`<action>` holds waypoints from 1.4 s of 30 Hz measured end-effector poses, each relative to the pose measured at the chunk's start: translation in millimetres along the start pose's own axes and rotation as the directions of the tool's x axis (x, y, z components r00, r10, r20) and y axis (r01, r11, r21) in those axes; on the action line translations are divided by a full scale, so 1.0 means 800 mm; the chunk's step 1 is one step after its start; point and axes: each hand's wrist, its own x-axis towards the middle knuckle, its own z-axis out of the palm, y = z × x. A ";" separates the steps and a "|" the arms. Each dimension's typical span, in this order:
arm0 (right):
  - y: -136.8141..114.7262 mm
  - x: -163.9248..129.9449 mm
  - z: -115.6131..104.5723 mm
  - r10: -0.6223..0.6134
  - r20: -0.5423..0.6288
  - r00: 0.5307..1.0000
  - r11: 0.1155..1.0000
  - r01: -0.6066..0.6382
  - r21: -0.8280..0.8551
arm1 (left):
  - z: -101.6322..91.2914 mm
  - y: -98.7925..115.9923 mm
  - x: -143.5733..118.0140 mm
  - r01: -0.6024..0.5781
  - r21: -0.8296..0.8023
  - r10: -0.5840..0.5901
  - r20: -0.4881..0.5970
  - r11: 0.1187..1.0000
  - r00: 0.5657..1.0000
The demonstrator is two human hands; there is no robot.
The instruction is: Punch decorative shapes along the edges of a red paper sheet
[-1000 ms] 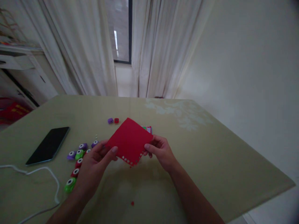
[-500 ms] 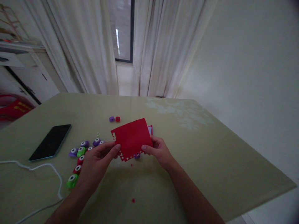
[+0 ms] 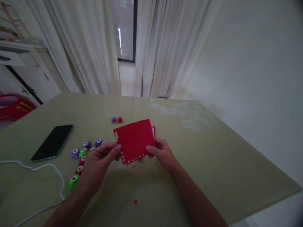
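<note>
Paper [image 3: 134, 138] up, L hand [image 3: 98, 160] & R hand [image 3: 163, 154] fingers pinching its sides, light grip best nr its punched edge [image 3: 131, 158].

Dim light; bright streak in dark-framed glass window [image 3: 126, 34]; soft shadow on olive-green tabletop [image 3: 213, 167] beneath four-sided red paper [image 3: 135, 138]; upper-right corner darkened.

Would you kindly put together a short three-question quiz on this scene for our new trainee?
1. True or false: the left hand and the right hand both hold the red paper.
2. Short answer: what dark, flat thing lies left of the cluster of craft punches?
3. Fill in: punched holes run along the red paper's left and ____ edges, as the camera sees it.

Key: 1. True. 2. The black tablet. 3. Lower.
</note>
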 end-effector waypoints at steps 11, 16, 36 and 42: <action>-0.001 -0.005 0.001 -0.013 0.068 0.998 0.999 0.010 0.048 | -0.002 -0.010 0.001 0.008 -0.153 -0.011 -0.024 0.988 1.000; -0.002 -0.006 0.001 -0.005 0.064 0.998 1.000 0.003 0.031 | -0.003 -0.008 0.001 0.018 -0.171 -0.017 0.011 0.985 1.000; 0.000 0.001 -0.002 0.040 0.074 0.996 0.999 -0.038 -0.035 | 0.005 0.005 0.001 0.149 -0.486 -0.059 0.195 0.861 0.979; 0.003 0.003 0.002 0.000 -0.035 0.999 0.998 -0.002 -0.060 | 0.009 0.004 -0.006 0.146 -0.197 -0.068 0.356 0.970 0.932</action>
